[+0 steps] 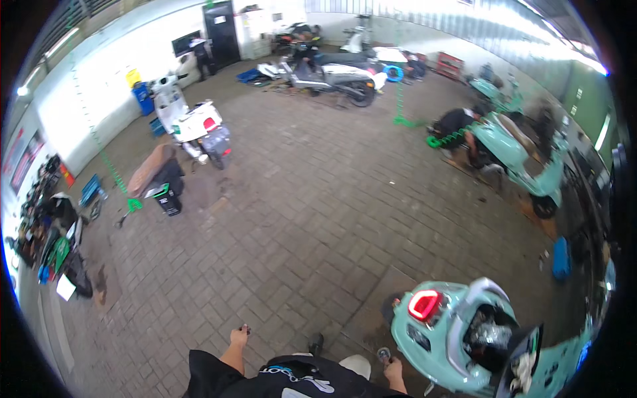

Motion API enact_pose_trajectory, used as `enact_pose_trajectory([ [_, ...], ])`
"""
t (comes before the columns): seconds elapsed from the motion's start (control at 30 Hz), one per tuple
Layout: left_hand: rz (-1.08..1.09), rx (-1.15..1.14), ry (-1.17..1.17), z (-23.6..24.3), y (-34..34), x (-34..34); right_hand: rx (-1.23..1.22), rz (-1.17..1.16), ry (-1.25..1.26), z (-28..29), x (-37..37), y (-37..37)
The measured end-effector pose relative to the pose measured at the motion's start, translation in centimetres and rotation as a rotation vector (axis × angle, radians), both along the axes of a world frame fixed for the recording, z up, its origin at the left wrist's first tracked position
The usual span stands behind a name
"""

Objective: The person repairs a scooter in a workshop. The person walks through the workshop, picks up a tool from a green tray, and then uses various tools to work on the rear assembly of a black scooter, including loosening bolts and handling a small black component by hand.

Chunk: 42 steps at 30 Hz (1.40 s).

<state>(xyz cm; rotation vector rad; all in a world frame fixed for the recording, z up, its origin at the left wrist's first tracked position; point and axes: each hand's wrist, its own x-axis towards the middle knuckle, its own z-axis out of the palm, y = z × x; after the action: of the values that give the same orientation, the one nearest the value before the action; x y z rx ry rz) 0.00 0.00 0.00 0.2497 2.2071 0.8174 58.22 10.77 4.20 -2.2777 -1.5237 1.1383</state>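
Observation:
My left hand [239, 335] hangs at the lower middle, fingers curled round a small metallic item too small to name. Lower right of it, my right hand [391, 366] grips a round silvery metal part [383, 355]. Right beside that hand stands a mint scooter [438, 345] with its red tail light [424, 304] lit, a grey grab rail [478, 295] and the storage under its seat open, with something wrapped in clear plastic inside.
More scooters line the room: white [192, 123], grey [338, 83], mint [504, 149]. A person in black crouches [451, 126] by the mint one; others work at the back. A brown seat [149, 172], black bin [167, 199], hanging green hoses [398, 106] and blue case [561, 259] surround the paved floor.

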Motion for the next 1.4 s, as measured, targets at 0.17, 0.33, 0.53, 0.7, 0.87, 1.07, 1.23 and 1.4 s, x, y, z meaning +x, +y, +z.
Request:
enact_pose_trajectory([
  [0.17,0.062,0.095,0.103,2.3,11.0,0.1,0.229,0.082,0.109,6.7,-7.8,17.1],
  [0.33,0.097,0.33,-0.124,4.1,28.3,4.4,0.263,0.061,0.264,4.8,-8.6,31.0],
  [0.53,-0.065,0.264,-0.151,5.9,51.0,10.2,0.244,-0.101,0.147,5.2,-2.0,46.4],
  [0.7,-0.365,0.152,-0.162,6.9,68.8,14.8,0.351,-0.458,0.214,7.7,6.5,55.0],
  [0.87,-0.716,-0.016,-0.169,4.9,85.7,23.0,0.272,-0.778,0.24,7.9,16.1,60.1],
  [1.07,-1.083,-0.211,-0.085,3.4,104.0,36.3,0.095,-1.158,0.014,5.2,24.8,60.3],
  [1.23,-1.307,-0.099,-0.167,3.2,122.5,57.6,-0.144,-1.568,-0.04,3.2,26.6,58.5],
  [1.4,-1.809,0.339,-0.113,5.1,134.8,89.4,-0.339,-1.807,0.045,-0.7,25.7,56.4],
])
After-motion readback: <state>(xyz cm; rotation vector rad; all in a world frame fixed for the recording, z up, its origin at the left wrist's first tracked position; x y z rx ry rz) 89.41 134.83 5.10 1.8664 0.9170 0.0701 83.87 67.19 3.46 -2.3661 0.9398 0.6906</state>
